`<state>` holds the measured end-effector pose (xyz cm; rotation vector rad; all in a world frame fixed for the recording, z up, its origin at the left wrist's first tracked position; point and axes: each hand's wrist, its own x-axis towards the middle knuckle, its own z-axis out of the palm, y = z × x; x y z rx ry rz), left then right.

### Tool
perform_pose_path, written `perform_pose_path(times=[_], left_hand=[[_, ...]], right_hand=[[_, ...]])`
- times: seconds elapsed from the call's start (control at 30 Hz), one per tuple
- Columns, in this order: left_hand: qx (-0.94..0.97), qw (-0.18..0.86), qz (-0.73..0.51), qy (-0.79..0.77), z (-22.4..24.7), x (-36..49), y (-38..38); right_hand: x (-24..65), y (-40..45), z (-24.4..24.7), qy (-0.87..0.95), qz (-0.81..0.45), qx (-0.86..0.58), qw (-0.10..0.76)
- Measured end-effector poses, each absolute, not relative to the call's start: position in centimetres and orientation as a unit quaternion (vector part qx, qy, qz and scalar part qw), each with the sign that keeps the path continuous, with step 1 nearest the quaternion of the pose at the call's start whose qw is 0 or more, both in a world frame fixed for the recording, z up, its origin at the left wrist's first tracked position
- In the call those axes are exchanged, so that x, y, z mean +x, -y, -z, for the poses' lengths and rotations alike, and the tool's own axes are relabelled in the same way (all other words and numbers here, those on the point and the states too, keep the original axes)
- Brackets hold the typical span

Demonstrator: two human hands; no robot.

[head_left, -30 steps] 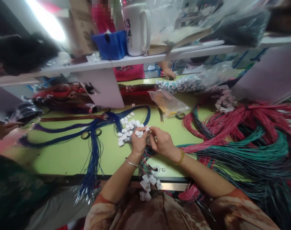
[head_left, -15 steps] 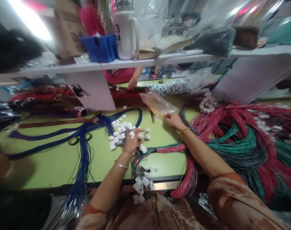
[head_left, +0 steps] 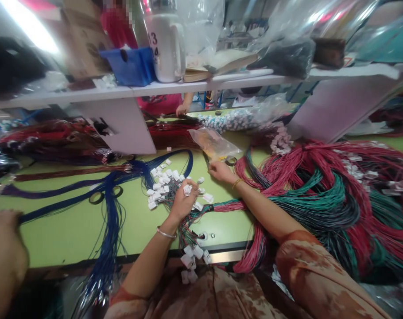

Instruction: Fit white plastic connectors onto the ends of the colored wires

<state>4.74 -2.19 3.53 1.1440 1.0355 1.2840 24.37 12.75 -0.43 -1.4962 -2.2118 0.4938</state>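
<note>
My left hand (head_left: 184, 198) is closed around white connectors (head_left: 187, 190) on thin wires, at the middle of the green table (head_left: 71, 235). More white connectors (head_left: 160, 186) lie just left of it. My right hand (head_left: 221, 171) has its fingers pressed together near a thin dark tool (head_left: 206, 158); whether it grips the tool is too blurred to tell. Just beyond that hand lies a clear plastic bag (head_left: 215, 144) with yellow content, and a dark tape ring (head_left: 231, 161) is beside it. A red and green wire bundle (head_left: 231, 205) runs right from under my left hand.
Blue wires (head_left: 113, 221) hang over the front edge at the left, near another person's hand (head_left: 5, 252). Large red and green wire bundles (head_left: 314, 190) cover the right side. A shelf (head_left: 122, 92) with a blue bin (head_left: 130, 66) and mug (head_left: 168, 48) crosses above.
My right hand has left the bag's edge and moved left to the dark tool, uncovering the tape ring. The connectors in my left hand have turned. The other person's hand at left reaches further in.
</note>
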Motion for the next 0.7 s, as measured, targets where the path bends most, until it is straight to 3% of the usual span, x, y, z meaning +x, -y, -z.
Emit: perform_pose_path(times=[0.17,0.23,0.4,0.5,0.7], left_hand=[[0.461,0.502,-0.561,-0.470,-2.5,4.7,1.9],[0.476,0.457,-0.560,-0.500,-2.2,4.5,1.7],[0.553,0.336,-0.566,-0.510,-2.7,4.1,1.5],[0.570,0.424,-0.522,-0.472,-2.8,4.1,1.6],[0.525,0.564,-0.502,-0.392,-2.4,3.8,1.4]], right_hand=[[25.3,-12.8,0.6,0.775,-0.162,-0.560,0.244],[25.4,-12.6,0.4,0.754,-0.187,-0.557,0.293],[24.0,-10.4,-1.6,0.594,-0.439,-0.463,0.489],[22.3,-8.0,-3.4,0.522,-0.555,-0.388,0.518],[21.1,-4.8,-5.6,0.478,-0.683,-0.302,0.464]])
